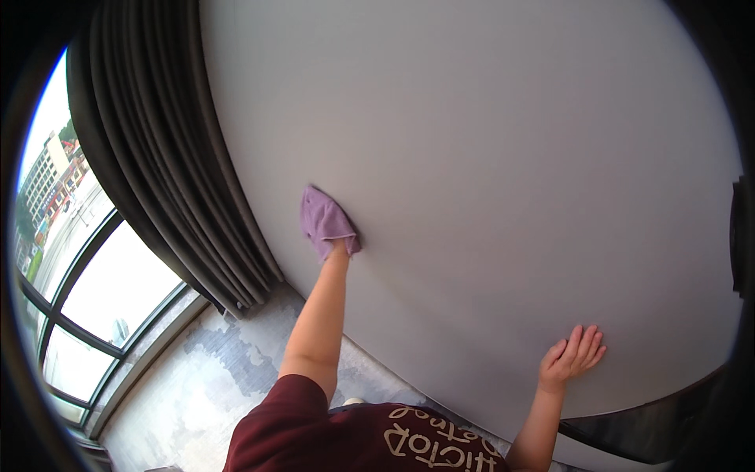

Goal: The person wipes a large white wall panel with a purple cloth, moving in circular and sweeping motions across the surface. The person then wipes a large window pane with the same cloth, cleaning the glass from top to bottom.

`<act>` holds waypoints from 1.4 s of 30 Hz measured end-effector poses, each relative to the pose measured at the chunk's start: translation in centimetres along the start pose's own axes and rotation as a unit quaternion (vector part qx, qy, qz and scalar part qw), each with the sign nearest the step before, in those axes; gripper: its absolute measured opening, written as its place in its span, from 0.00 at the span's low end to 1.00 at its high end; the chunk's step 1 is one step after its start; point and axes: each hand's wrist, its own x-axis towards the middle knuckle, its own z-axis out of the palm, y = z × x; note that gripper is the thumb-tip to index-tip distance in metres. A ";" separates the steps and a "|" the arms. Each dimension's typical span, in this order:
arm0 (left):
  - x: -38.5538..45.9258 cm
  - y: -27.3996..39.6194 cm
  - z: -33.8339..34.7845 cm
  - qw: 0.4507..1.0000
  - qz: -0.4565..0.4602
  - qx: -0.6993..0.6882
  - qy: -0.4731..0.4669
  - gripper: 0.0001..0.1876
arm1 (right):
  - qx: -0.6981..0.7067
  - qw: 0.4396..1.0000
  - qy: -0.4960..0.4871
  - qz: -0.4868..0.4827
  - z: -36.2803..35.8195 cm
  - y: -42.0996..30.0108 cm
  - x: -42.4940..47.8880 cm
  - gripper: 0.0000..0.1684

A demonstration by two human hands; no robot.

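A purple cloth [325,219] lies flat against the smooth grey wall [483,165]. It covers nearly all of my left hand [338,245], which holds it to the wall at the end of an outstretched arm; only the wrist shows below the cloth, and the fingers are hidden. My right hand [573,356] is bare and holds nothing. Its fingers are slightly apart and its palm faces the wall at the lower right; whether it touches or hovers just off the surface I cannot tell.
Dark floor-length curtains [159,147] hang left of the wall, beside a black-framed window [88,330]. Patterned grey carpet [236,366] runs along the wall's foot. A dark glossy surface [649,428] sits at the lower right, and a dark object [737,236] at the right edge.
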 end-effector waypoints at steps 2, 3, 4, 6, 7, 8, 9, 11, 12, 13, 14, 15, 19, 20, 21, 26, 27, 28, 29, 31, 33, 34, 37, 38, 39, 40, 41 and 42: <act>0.5 0.1 -0.2 0.997 -0.019 -0.058 0.043 0.22 | -0.002 1.000 0.005 -0.002 0.1 0.0 -0.1 0.21; 0.5 0.4 0.1 0.994 -0.014 -0.086 0.063 0.21 | -0.002 1.000 0.008 -0.002 0.1 0.0 0.0 0.21; -0.1 0.7 0.4 0.990 0.004 -0.114 0.082 0.20 | 0.001 1.000 0.004 -0.002 0.1 -0.2 0.2 0.21; -1.8 1.2 2.4 0.983 0.112 -0.121 0.079 0.18 | 0.013 1.000 0.003 0.006 0.1 -0.4 0.6 0.21; -3.5 1.4 4.2 0.981 0.179 -0.046 0.059 0.17 | 0.018 1.000 0.005 0.009 0.1 -0.6 0.8 0.21; -5.2 1.7 5.4 0.952 0.252 0.168 0.047 0.22 | 0.022 1.000 0.005 0.016 0.1 -0.7 1.0 0.21; -7.0 4.0 5.1 0.934 0.294 0.201 0.034 0.24 | 0.022 0.999 0.004 0.025 0.0 -0.8 0.9 0.21; -8.6 8.8 -0.2 0.925 0.359 -0.058 -0.111 0.39 | 0.025 0.999 0.004 0.044 -0.2 -1.3 0.9 0.22; -8.3 9.0 -0.8 0.934 0.322 -0.074 -0.136 0.37 | 0.033 0.998 0.008 0.046 0.0 -1.8 1.3 0.22; -7.9 9.2 -0.9 0.941 0.284 -0.092 -0.161 0.35 | 0.040 0.998 0.012 0.049 0.2 -2.4 1.7 0.22; -7.5 9.2 -1.1 0.949 0.268 -0.110 -0.125 0.37 | 0.046 0.997 -0.001 0.056 0.3 -3.0 2.1 0.22; -6.7 8.5 -0.9 0.957 0.269 -0.069 -0.084 0.37 | 0.057 0.996 -0.003 0.061 0.5 -3.6 2.4 0.22; -2.2 5.7 -1.2 0.981 0.194 0.012 -0.002 0.38 | 0.079 0.995 -0.016 0.063 1.5 -6.6 4.0 0.23; -1.0 4.4 -0.9 0.989 0.145 -0.016 0.003 0.37 | 0.085 0.995 -0.018 0.057 1.9 -7.5 4.5 0.23; 0.2 3.1 -0.8 0.994 0.097 -0.043 0.008 0.37 | 0.090 0.994 -0.019 0.053 2.3 -8.6 5.0 0.23; 7.2 -4.2 -1.4 0.998 -0.030 -0.019 -0.052 0.38 | 0.102 0.993 -0.042 0.039 5.7 -15.8 7.7 0.24; 8.3 -5.4 -1.8 0.999 -0.027 -0.029 -0.034 0.36 | 0.106 0.992 -0.048 0.041 6.6 -17.5 8.4 0.24; 9.4 -6.4 -2.2 0.999 -0.023 -0.039 -0.016 0.35 | 0.116 0.991 -0.044 0.044 7.7 -19.1 9.3 0.24; 10.7 -7.5 -2.5 0.999 -0.020 -0.049 0.002 0.34 | 0.116 0.991 -0.046 0.046 8.5 -20.8 10.1 0.24; 14.4 -11.1 -2.4 0.991 -0.092 -0.098 -0.015 0.33 | 0.117 0.991 -0.039 0.046 10.4 -24.1 11.8 0.24; 17.5 -15.5 -0.6 0.986 -0.109 -0.123 0.022 0.33 | 0.091 0.994 -0.040 0.035 11.7 -26.1 13.1 0.25; 18.9 -16.7 -0.4 0.985 -0.120 -0.114 0.043 0.32 | 0.079 0.995 -0.041 0.033 12.2 -26.9 13.3 0.26; 22.3 -24.5 1.9 0.989 -0.046 -0.134 0.048 0.33 | 0.035 0.997 -0.052 0.054 13.6 -28.6 14.0 0.27; 24.4 -26.5 2.2 0.972 -0.176 -0.113 -0.110 0.32 | 0.011 0.996 -0.053 0.070 14.1 -29.0 14.0 0.28; 28.0 -28.2 2.0 0.914 -0.298 -0.086 -0.262 0.31 | -0.001 0.996 -0.050 0.071 14.5 -29.5 14.2 0.28; 31.4 -30.1 1.8 0.818 -0.409 -0.055 -0.401 0.31 | -0.012 0.996 -0.047 0.071 14.8 -29.9 14.3 0.28; 32.3 -36.0 2.0 0.846 -0.379 -0.066 -0.369 0.27 | -0.016 0.997 -0.039 0.070 15.2 -30.1 14.6 0.28; 33.2 -42.0 1.5 0.873 -0.349 -0.074 -0.332 0.25 | -0.005 0.997 -0.032 0.070 15.8 -30.2 14.9 0.28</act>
